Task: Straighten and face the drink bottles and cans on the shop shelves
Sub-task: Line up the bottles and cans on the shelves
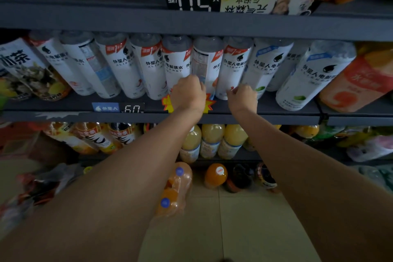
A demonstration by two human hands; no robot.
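The left hand [188, 89] grips the base of a white bottle [205, 66] mid-row on the shelf [63, 102]; its label is turned sideways. The right hand [242, 97] pinches the next bottle [234, 68]. Facing is under way; next, likely twist the sideways label frontward.

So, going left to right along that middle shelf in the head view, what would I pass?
Tea bottle with dark lettering → row of white electrolyte water bottles → left hand → right hand → white bottle with lime picture → orange drink bottle.
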